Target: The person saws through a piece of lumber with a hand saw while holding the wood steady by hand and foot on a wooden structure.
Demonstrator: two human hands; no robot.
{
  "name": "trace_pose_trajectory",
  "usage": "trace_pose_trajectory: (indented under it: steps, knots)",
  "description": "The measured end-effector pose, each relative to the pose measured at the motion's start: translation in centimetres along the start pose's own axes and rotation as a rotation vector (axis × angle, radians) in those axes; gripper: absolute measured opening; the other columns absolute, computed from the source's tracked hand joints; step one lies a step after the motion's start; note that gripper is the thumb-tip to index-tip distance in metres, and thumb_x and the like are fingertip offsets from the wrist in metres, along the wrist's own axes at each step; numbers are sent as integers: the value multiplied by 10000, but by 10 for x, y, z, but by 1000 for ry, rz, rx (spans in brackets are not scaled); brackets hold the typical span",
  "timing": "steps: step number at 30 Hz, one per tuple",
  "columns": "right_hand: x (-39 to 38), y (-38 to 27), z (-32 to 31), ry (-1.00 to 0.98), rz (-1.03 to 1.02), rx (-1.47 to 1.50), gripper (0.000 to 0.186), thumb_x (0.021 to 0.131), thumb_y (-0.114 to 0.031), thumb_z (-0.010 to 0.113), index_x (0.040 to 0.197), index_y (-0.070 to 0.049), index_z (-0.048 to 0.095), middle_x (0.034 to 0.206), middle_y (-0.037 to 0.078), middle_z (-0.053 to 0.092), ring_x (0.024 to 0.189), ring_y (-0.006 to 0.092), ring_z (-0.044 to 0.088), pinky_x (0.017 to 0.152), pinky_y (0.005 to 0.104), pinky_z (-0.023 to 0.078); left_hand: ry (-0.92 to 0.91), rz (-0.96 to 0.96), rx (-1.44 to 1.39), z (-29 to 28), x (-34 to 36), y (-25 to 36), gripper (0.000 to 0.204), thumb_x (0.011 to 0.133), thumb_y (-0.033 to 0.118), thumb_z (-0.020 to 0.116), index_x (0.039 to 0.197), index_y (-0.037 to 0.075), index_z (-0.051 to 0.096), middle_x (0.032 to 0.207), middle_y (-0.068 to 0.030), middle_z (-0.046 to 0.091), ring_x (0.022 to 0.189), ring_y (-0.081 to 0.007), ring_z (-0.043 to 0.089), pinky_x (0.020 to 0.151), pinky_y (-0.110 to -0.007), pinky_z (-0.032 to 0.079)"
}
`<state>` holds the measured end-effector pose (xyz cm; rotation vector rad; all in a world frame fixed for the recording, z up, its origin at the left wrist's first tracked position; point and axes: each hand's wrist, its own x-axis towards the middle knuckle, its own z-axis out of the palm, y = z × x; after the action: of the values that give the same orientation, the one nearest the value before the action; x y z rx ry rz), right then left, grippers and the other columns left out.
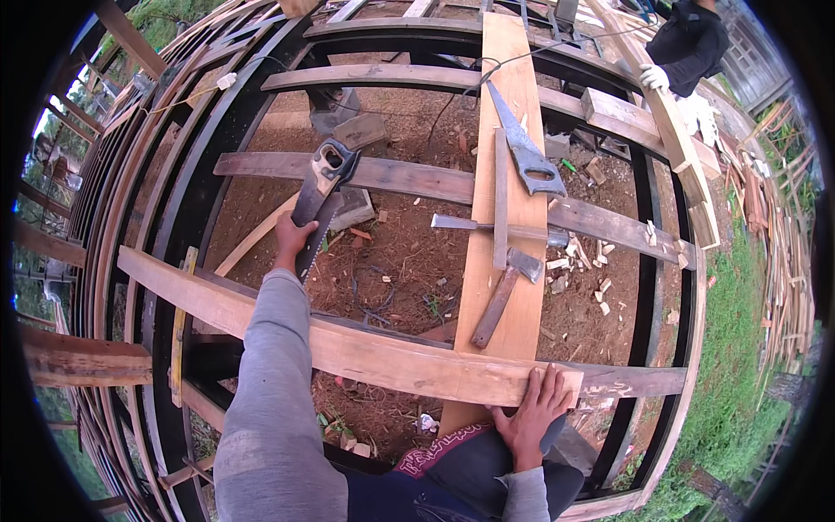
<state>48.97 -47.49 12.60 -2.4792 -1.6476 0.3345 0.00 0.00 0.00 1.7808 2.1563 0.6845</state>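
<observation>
My left hand (294, 235) is closed round the blade of a handsaw (315, 207), whose wooden handle points away from me. This saw is above the gap beyond a long wooden beam (391, 361) that lies across in front of me. My right hand (532, 413) lies on the beam's right end, fingers spread over the wood. Beyond the beam, a wide plank (500, 339) runs away from me. On it rest a second handsaw (522, 143), a narrow wood strip (500, 200), a large chisel (522, 230) and a hammer-like tool (504, 300) with a wooden handle.
Dark frame members (644, 296) and wooden crosspieces (409, 178) span bare soil with wood chips (578, 252) and concrete blocks (355, 209). At upper right, another person's gloved hand (654, 78) touches a timber (665, 113). A yellow level-like bar (183, 331) stands left. Grass (731, 348) borders the right.
</observation>
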Motion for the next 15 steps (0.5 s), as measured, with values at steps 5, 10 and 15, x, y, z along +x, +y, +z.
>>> trace_pose_trajectory:
  steps: [5,10,15]
  knots:
    - [-10,-4,-1,-3,-15,-11,1083,768,-714,773,1574,-67,449,1730,229,279,1618,482,158,1245,757,16,113,33,86,-23,15,-37,717,659,400,999,1193,-4,741,1157,-243,719,1101,-410,692,981,-494,541]
    - [-5,0,-1,12,-8,-25,1093,754,-694,790,1581,-75,431,1731,228,275,1619,478,152,1245,760,17,68,-171,206,-18,37,-61,831,660,419,1010,1302,3,685,1198,-258,722,1185,-412,685,1004,-497,541]
    - [-2,-3,2,14,-8,11,1116,734,-659,823,1593,-80,409,1734,226,271,1619,479,149,1245,764,14,-171,-380,205,-24,48,-72,825,716,470,984,1308,10,642,1423,-265,650,1333,-397,626,1089,-527,496]
